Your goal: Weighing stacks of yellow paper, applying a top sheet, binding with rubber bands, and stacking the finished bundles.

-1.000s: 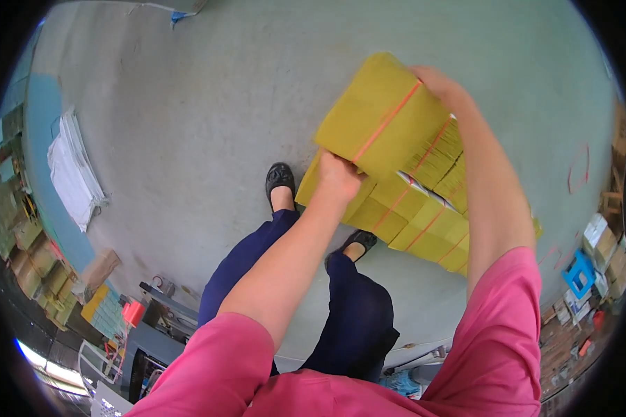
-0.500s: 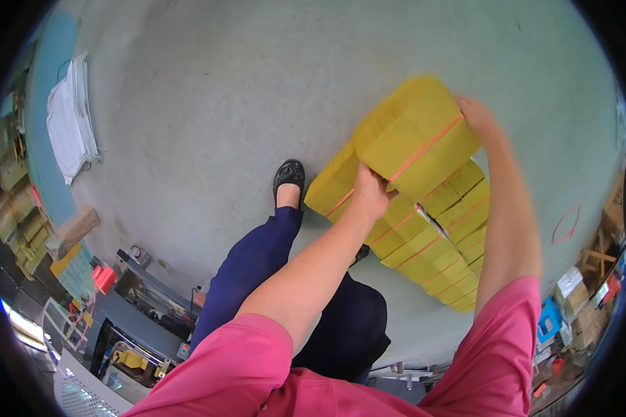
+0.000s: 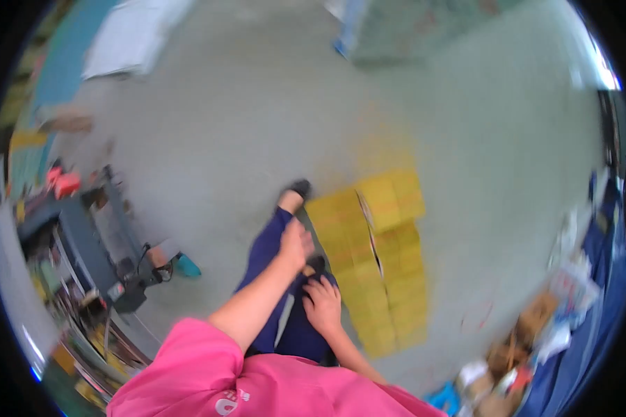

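Rows of yellow banded paper bundles (image 3: 403, 264) stand packed together on the floor, just right of my legs. A dark gap runs between their two columns. My right hand (image 3: 323, 306) rests on my dark blue trouser leg near the knee, fingers spread and holding nothing visible. In front of my other trouser leg is my left hand (image 3: 296, 243), smeared by motion, so its fingers cannot be made out. Neither hand touches the bundles.
At the left stands a grey machine (image 3: 83, 236) with a red part on top. White sheets (image 3: 129, 38) lie at the far left. Cardboard and plastic bags (image 3: 535, 320) are heaped at the right beside blue fabric (image 3: 591, 313). A greenish sheet-like surface (image 3: 424, 31) shows at the far edge.
Both hands have let go of the yellow bundle they held and drawn back to my legs. The view has shifted, with more of the far floor showing.
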Motion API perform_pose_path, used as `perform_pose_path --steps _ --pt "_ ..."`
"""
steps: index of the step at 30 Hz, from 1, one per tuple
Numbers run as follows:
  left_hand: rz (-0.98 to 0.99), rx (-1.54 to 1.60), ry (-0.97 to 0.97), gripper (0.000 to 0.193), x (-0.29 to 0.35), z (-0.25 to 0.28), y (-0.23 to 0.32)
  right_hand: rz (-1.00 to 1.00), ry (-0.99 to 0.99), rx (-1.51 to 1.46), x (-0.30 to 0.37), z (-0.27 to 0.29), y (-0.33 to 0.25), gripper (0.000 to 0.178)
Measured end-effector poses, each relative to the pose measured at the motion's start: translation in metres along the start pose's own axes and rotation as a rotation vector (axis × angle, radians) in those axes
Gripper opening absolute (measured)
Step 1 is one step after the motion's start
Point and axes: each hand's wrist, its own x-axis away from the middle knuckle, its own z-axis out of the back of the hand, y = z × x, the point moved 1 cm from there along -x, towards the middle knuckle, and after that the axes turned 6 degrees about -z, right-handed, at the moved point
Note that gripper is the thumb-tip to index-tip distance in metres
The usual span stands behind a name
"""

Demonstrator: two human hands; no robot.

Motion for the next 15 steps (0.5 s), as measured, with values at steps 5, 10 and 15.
perform_pose_path --steps 5,10,15 --pt "-0.354 -0.064 -0.088 0.085 0.153 0.158 -0.011 0.08 -0.355 -0.067 0.044 0.006 -0.014 0.032" --pt "-0.761 -0.207 0.734 0.064 0.232 0.45 -0.09 0.287 -0.678 0.252 0.025 0.038 0.14 0.036" --pt "-0.453 0.106 1.106 0.047 0.356 0.63 -0.35 0.42 -0.875 0.692 0.036 0.007 0.024 0.044"
